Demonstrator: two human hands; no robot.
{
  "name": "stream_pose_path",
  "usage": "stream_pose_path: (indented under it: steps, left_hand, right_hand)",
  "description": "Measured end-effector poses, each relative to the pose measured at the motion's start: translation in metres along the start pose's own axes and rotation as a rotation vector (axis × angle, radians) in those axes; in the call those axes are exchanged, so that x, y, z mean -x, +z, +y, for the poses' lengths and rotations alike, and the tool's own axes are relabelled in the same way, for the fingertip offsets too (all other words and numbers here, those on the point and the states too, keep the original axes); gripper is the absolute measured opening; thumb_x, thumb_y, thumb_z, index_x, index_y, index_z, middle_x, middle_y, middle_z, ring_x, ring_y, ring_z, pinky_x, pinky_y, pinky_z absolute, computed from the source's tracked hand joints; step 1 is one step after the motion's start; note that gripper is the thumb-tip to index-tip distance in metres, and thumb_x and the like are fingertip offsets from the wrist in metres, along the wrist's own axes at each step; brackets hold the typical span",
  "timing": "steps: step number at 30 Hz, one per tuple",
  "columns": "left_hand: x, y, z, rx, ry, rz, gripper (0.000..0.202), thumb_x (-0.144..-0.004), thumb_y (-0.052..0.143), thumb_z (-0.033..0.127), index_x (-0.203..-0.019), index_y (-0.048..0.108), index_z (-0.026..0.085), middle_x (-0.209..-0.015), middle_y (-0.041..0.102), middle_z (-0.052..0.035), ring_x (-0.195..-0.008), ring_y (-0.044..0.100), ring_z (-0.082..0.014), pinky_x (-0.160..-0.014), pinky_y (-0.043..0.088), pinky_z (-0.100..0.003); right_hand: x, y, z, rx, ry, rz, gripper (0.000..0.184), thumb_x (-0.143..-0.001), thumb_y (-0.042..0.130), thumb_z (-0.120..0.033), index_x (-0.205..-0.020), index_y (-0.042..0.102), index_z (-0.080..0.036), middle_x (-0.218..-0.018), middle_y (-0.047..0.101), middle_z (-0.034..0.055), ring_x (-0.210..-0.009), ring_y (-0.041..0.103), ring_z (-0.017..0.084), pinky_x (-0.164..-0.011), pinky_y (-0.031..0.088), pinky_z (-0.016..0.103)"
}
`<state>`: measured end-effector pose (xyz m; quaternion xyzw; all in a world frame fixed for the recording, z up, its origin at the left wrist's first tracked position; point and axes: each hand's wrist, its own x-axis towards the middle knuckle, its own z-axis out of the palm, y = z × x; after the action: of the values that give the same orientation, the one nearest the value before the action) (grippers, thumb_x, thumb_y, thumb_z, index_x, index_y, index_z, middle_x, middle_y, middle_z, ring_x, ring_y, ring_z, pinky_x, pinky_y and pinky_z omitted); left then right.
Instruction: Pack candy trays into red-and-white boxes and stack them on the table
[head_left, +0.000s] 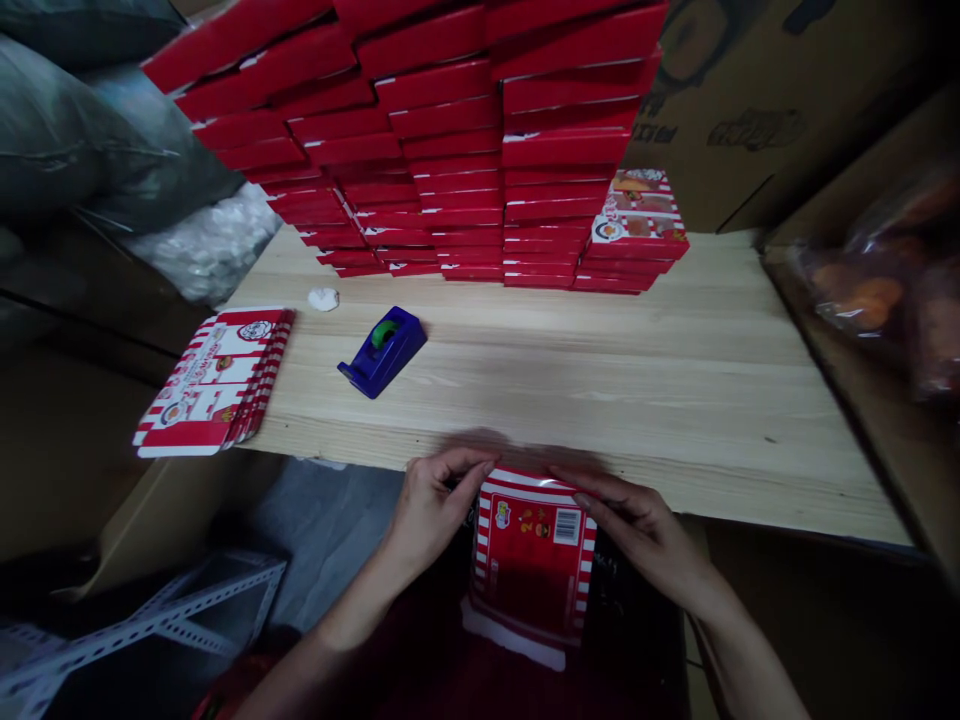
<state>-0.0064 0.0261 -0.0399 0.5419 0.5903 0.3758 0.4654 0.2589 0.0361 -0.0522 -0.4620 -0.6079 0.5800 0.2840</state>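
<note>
A red-and-white striped carton [531, 560] with a barcode hangs between my hands at the table's front edge. Its white end flap points down toward my lap. My left hand [442, 500] pinches the upper left corner between thumb and fingers. At the upper right corner, my right hand [637, 520] has its thumb on the printed face and its fingers behind the top edge. The carton's back side is hidden from me.
A tall stack of red boxes [465, 190] fills the back of the wooden table [600, 390]. A blue tape dispenser [386, 350] and a small white object [323, 299] lie left of centre. Flat printed cartons [214, 380] are piled at the left edge. Packaged items [870, 290] sit at the right.
</note>
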Motion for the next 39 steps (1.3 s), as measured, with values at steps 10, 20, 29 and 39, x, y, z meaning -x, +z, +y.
stream_pose_path:
  steps: [10,20,29,39]
  left_hand:
    - [0.014,-0.014,0.007,-0.105,0.104,-0.050,0.020,-0.097,0.067,0.030,-0.110,0.081,0.024,-0.108,0.083,-0.0029,-0.100,0.078,-0.0213,-0.092,0.059,-0.033]
    - [0.006,-0.010,0.011,-0.140,0.056,0.005,0.018,-0.096,0.067,0.033,-0.100,0.081,0.023,-0.099,0.083,-0.0035,-0.090,0.077,-0.0213,-0.083,0.059,-0.033]
    - [0.027,-0.013,-0.008,-0.044,0.142,-0.101,0.026,-0.093,0.073,0.030,-0.118,0.076,0.025,-0.127,0.076,-0.0075,-0.120,0.071,-0.0246,-0.107,0.055,-0.041]
    - [0.012,-0.027,-0.004,0.234,0.082,-0.023,0.013,-0.092,0.073,0.028,-0.097,0.079,0.019,-0.119,0.078,-0.0119,-0.112,0.073,-0.0238,-0.097,0.058,-0.036]
  right_hand:
    - [0.006,0.013,-0.002,-0.076,0.031,0.071,0.032,-0.099,0.064,-0.043,-0.129,0.073,-0.036,-0.135,0.073,0.0036,-0.129,0.066,0.028,-0.114,0.049,0.051]
    - [0.003,0.021,-0.007,0.056,-0.069,0.090,0.034,-0.102,0.060,-0.040,-0.135,0.068,-0.040,-0.141,0.069,0.0021,-0.141,0.055,0.030,-0.122,0.037,0.058]
    - [0.006,0.022,0.004,0.016,-0.066,0.102,0.029,-0.101,0.062,-0.040,-0.128,0.073,-0.040,-0.142,0.069,0.0023,-0.141,0.054,0.029,-0.121,0.037,0.061]
    - [-0.009,0.026,-0.040,0.014,-0.144,0.102,0.026,-0.097,0.068,-0.038,-0.122,0.077,-0.041,-0.129,0.076,0.0025,-0.120,0.070,0.029,-0.107,0.055,0.052]
